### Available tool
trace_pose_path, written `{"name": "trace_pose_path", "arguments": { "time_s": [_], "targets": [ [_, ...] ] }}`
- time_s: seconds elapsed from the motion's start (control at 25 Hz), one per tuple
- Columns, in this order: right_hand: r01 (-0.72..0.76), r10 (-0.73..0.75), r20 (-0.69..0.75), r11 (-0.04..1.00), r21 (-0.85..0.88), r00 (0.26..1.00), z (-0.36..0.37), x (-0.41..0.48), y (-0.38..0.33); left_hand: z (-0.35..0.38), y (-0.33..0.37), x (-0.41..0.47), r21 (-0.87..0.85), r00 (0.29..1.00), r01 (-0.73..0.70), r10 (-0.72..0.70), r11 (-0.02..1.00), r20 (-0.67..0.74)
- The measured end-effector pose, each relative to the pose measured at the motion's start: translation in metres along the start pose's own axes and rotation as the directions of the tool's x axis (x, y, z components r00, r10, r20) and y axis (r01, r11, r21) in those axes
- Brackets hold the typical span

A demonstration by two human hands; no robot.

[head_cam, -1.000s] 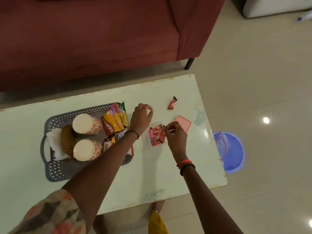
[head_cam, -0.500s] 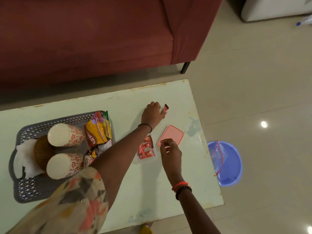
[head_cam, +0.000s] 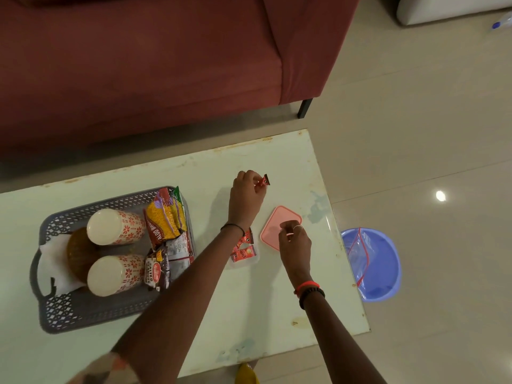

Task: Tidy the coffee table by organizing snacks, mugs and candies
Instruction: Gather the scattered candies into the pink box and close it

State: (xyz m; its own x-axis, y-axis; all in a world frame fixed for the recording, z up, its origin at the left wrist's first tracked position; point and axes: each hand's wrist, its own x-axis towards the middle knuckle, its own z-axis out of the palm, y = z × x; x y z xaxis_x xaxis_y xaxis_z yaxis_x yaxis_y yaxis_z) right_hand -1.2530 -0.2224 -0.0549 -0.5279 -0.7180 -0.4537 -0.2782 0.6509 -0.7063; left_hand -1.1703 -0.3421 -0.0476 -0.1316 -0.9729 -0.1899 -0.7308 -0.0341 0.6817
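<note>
My left hand point(head_cam: 246, 195) pinches a small red wrapped candy point(head_cam: 263, 180) just above the pale green coffee table point(head_cam: 249, 306), far of centre. Below my left wrist a small clear box point(head_cam: 243, 252) holds several red candies, partly hidden by my forearm. My right hand point(head_cam: 295, 241) hovers over the pink lid point(head_cam: 277, 221) lying flat beside that box, fingers curled with nothing in them. A grey basket point(head_cam: 69, 309) at the left holds two upturned patterned mugs point(head_cam: 116, 227), snack packets point(head_cam: 166, 220) and a brown woven coaster on a white napkin.
A dark red sofa point(head_cam: 138, 65) stands behind the table. On the tiled floor at the right lies a blue plastic basin point(head_cam: 382, 261) with a clear zip bag in it. The table's right edge runs close to the basin.
My left hand reached across to the far candy and picked it up. My right hand left the candy box and moved over the pink lid. The view shifted right.
</note>
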Motion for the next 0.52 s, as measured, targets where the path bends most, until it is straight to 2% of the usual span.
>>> {"name": "trace_pose_path", "arguments": {
  "time_s": [0.12,0.24,0.32,0.52],
  "targets": [
    [0.005,-0.006,-0.008,0.996,-0.085,1.000,-0.001,0.012,-0.003,-0.015,-0.008,-0.047,-0.050,0.999,0.021,-0.023,0.999,-0.042],
    [0.064,-0.057,0.034,0.952,-0.300,0.998,-0.004,0.027,-0.004,-0.021,-0.019,-0.084,-0.006,0.996,0.084,-0.084,0.996,-0.009],
    [0.102,-0.066,0.099,0.898,-0.427,0.993,-0.006,0.037,-0.004,-0.020,-0.026,-0.098,0.037,0.995,0.096,-0.097,0.995,0.013],
    [0.215,-0.064,0.260,0.765,-0.607,0.963,-0.007,0.047,-0.005,-0.021,-0.045,-0.112,0.238,0.985,0.133,-0.155,0.962,0.074]
  ]
}}
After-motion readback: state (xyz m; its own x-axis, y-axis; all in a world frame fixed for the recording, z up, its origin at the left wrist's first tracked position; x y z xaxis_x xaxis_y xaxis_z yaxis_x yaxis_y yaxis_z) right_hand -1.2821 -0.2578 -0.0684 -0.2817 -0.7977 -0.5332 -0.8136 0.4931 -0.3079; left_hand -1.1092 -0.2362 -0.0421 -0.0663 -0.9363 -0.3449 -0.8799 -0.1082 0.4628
